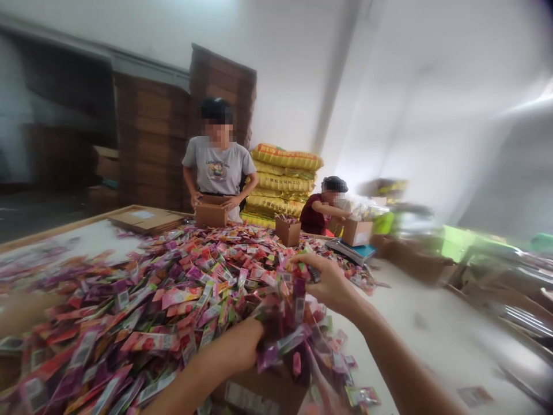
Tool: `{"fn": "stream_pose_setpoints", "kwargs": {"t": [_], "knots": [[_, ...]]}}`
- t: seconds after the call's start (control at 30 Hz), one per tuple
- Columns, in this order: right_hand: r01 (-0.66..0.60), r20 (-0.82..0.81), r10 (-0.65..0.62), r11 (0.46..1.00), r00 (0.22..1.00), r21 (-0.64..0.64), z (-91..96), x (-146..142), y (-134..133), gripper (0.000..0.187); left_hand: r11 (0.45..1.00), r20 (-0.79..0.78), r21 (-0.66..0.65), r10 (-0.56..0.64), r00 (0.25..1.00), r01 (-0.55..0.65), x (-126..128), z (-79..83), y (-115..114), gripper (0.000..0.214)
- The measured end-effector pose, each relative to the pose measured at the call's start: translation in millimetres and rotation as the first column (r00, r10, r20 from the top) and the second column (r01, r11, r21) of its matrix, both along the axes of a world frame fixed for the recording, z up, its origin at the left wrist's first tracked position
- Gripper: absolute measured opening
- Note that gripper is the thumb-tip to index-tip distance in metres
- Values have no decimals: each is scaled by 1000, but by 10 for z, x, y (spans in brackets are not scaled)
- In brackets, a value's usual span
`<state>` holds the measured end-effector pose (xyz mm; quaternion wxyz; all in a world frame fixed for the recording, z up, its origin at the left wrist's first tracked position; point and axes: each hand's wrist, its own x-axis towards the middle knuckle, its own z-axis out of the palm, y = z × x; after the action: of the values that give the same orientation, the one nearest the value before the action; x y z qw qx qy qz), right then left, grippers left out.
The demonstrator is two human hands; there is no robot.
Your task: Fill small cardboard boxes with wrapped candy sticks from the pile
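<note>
Fingers (253, 346) of your left hand (235, 349), lower centre of the frame, are clenched on a bunch of sachets (285, 340) at the near edge of the heap. Your right hand (330, 282), just above and to the right, curls its fingers around more sachets at the heap's right flank. Directly below both hands, at the bottom edge of the frame, stands an open cardboard box (259, 395); sachets hang over its mouth, and its contents are hidden by your hands.

Heap of sachets (173, 294): red, pink and purple packets covering most of the white worktop (415, 328) from the left edge to the centre.

Upper centre: a person in a grey shirt (218, 164) holds a small brown box (211, 212) at the far side of the heap. To the right, a seated person in a red top (319, 208) works beside two more small boxes; one (287, 230) shows packets at its rim, the other (356, 231) rests on a flat scale (352, 251). Flattened cartons (147, 219) lie at the upper left of the worktop. Behind stand yellow sacks (283, 181) and stacked cardboard (173, 144). The right side of the frame is blurred.
</note>
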<state>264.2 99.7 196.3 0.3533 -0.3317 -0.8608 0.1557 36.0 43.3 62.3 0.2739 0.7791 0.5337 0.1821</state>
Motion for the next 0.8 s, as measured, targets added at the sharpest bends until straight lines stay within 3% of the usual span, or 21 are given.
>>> {"fn": "stream_pose_setpoints", "kwargs": {"t": [0.07, 0.1, 0.13, 0.17, 0.2, 0.23, 0.3, 0.33, 0.4, 0.47, 0.5, 0.53, 0.6, 0.67, 0.73, 0.77, 0.8], "knots": [[70, 9, -71, 996, 997, 59, 40, 57, 78, 61, 972, 159, 175, 127, 979, -155, -128, 106, -66, 23], [111, 31, -113, 992, 993, 59, 37, 98, 131, 61, 910, 242, 290, 228, 943, -294, -213, 145, -81, 28], [144, 79, -146, 989, 986, 31, 7, 134, 178, 65, 806, 305, 394, 339, 890, -442, -302, 157, -77, 35], [166, 146, -161, 986, 976, -20, -56, 155, 208, 75, 689, 341, 461, 444, 829, -559, -386, 135, -52, 45], [171, 216, -149, 982, 965, -85, -154, 150, 208, 91, 608, 359, 483, 520, 775, -631, -457, 75, -7, 60], [155, 274, -108, 975, 956, -157, -288, 113, 172, 108, 586, 360, 466, 559, 747, -663, -506, -19, 52, 75], [111, 335, -19, 960, 942, -258, -635, -53, -2, 129, 674, 373, 349, 538, 756, -651, -533, -274, 178, 83], [101, 343, -8, 961, 939, -256, -823, -172, -118, 126, 744, 411, 270, 485, 772, -611, -515, -408, 229, 74], [85, 344, -18, 980, 939, -180, -1140, -422, -323, 92, 863, 501, 145, 358, 788, -484, -451, -628, 281, 53], [50, 307, -24, 996, 951, -79, -1265, -583, -385, 41, 909, 540, 91, 299, 787, -408, -403, -746, 268, 46], [40, 259, -28, 998, 965, -39, -1231, -598, -344, 21, 910, 539, 91, 296, 789, -404, -397, -767, 248, 44], [53, 196, -49, 998, 979, -17, -1137, -563, -258, 14, 902, 523, 110, 305, 796, -418, -401, -768, 227, 41], [193, 68, -194, 981, 979, 23, -819, -369, -6, 16, 873, 482, 162, 337, 809, -460, -430, -725, 191, 34], [381, 52, -386, 921, 921, 79, -461, -108, 229, 15, 860, 443, 186, 358, 822, -475, -448, -638, 158, 29], [494, 200, -515, 857, 834, 147, -226, 80, 300, 57, 855, 370, 254, 345, 863, -451, -415, -517, 93, 23], [503, 296, -531, 847, 794, 171, -188, 118, 252, 74, 856, 290, 311, 328, 899, -413, -371, -451, 42, 22], [471, 382, -495, 867, 780, 161, -207, 112, 153, 79, 860, 171, 370, 309, 935, -352, -307, -390, -19, 26]]}}
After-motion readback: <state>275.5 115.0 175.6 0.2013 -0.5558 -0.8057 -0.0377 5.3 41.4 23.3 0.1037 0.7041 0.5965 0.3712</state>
